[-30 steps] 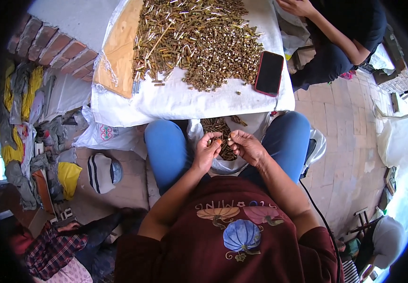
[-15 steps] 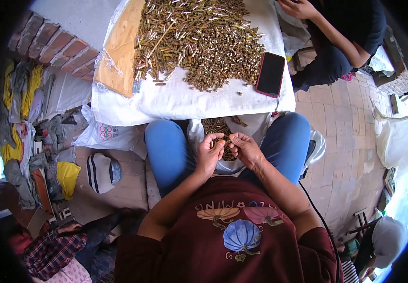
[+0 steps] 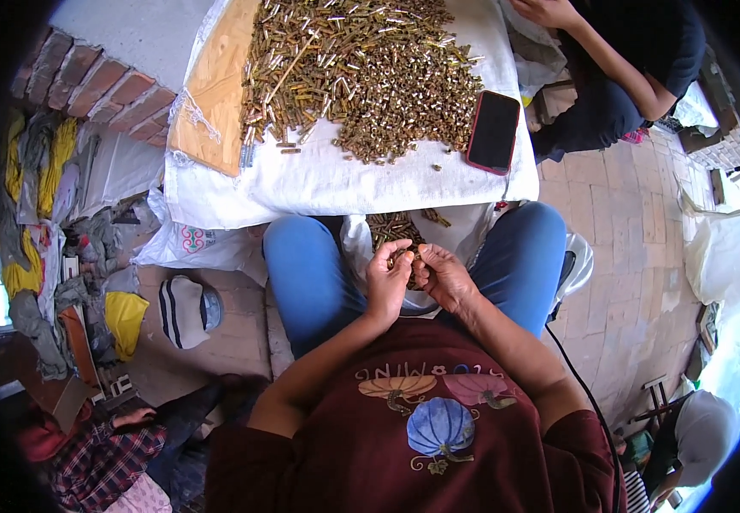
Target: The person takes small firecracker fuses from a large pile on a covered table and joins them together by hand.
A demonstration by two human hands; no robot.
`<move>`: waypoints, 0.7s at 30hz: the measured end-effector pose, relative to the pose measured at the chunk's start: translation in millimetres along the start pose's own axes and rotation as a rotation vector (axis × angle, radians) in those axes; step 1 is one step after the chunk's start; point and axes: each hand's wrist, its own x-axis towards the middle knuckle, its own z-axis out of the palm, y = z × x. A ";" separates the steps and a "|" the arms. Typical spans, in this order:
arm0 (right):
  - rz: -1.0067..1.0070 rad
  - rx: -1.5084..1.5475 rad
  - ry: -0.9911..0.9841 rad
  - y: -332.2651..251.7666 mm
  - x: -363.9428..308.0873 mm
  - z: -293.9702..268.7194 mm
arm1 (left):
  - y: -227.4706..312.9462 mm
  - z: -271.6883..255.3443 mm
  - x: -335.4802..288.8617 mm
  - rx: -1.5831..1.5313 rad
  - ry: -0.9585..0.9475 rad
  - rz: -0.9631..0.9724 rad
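Observation:
My left hand (image 3: pixel 387 280) and my right hand (image 3: pixel 445 279) meet between my knees, their thumbs and fingertips pinched close together. Both are closed on a small brass-coloured metal piece, mostly covered by the fingers; its exact kind cannot be made out. Directly beneath them a white sack (image 3: pixel 356 241) stands open, with many slim brass-coloured metal rods (image 3: pixel 394 227) inside. Beyond it, a white-covered table (image 3: pixel 302 188) carries a large heap of similar rods (image 3: pixel 302 73) on the left and short nut-like pieces (image 3: pixel 408 107) on the right.
A dark phone with a red edge (image 3: pixel 493 133) lies at the table's right side, and a wooden board (image 3: pixel 212 94) at its left. A co-worker's arm (image 3: pixel 609 64) shows at upper right. Other people sit at lower left and lower right. A striped cap-like cloth (image 3: pixel 182 312) lies left.
My fingers have shifted only slightly, still pinched together over the sack. At upper right the co-worker's hand has moved a little, and the person at lower left has shifted.

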 end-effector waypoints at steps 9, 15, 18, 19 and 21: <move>0.032 -0.251 0.160 -12.2 4.9 -8.7 | -22.9 -23.0 15.2 -0.023 -0.028 -0.171; -0.003 -0.252 0.069 -12.4 7.4 -7.1 | -19.3 -29.2 18.6 0.102 -0.083 -0.156; 0.020 -0.196 0.067 -14.5 5.1 -0.1 | -22.1 -32.1 19.4 0.139 -0.163 -0.077; 0.046 -0.158 0.053 -15.7 3.9 1.2 | -19.3 -30.3 18.4 0.114 -0.181 -0.089; 0.047 -0.161 0.028 -15.5 3.4 -0.9 | -18.1 -29.1 17.0 0.090 -0.200 -0.099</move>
